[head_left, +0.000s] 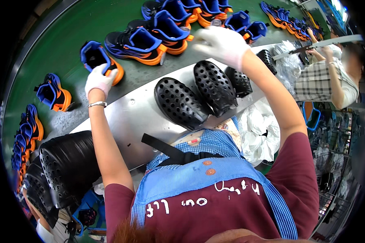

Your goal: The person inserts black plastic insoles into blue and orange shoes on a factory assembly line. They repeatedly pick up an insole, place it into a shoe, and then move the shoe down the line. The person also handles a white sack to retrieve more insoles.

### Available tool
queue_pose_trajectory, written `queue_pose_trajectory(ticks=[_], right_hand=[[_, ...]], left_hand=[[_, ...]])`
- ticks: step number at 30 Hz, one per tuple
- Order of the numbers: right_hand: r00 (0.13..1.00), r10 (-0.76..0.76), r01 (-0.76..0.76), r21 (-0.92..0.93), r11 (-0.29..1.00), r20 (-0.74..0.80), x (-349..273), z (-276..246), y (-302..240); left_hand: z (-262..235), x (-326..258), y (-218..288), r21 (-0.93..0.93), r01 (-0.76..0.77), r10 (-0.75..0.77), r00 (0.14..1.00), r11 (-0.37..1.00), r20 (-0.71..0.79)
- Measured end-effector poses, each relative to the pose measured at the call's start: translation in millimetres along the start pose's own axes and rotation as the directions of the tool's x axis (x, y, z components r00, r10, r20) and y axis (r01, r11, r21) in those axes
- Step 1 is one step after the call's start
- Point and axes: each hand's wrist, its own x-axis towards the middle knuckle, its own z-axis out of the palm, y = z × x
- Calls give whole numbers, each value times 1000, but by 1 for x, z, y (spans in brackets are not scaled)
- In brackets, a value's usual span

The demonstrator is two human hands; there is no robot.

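My left hand (pixel 99 82), in a white glove, is closed on the rear of a black sneaker (pixel 94 54) with blue lining and an orange sole. That sneaker stands on the green conveyor belt (pixel 65 44). Out to the right, my right hand (pixel 223 46), also gloved in white, is slightly blurred. Its fingers look apart and nothing shows in them. It hovers over the near edge of the belt, beside a sneaker (pixel 168 30) and another sneaker (pixel 140 44) of the same colours.
Black perforated shoe-shaped forms (pixel 178 101) lie on the metal ledge (pixel 129 101) before me, with a stack of black forms (pixel 71 166) at left. More sneakers (pixel 26 137) line the belt. White crumpled material (pixel 259 129) sits at right. A co-worker (pixel 328 77) is at far right.
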Motion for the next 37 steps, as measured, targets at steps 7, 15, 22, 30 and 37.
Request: queue_pose_trajectory(ticks=[7,15,22,30,37], right_hand=[[900,368,-350,-116,930,234,-137,45,55],[894,448,-446,-91,890,-7,-177,71,134],[804,594,-594,-49,803,-22,-180,67,152],[811,583,-575,117,810,-51,-191,62,170],[809,576,-549,196,812,-120,-215,49,171]], left_hand=[[-16,-20,31,137,82,-70,993,987,-92],[-22,-32,72,46,-368,362,869,928,-338],[43,-7,92,-105,-246,238,967,964,-87],[38,24,44,15,-294,290,950,956,112],[16,30,-14,-21,-407,406,913,913,-51]])
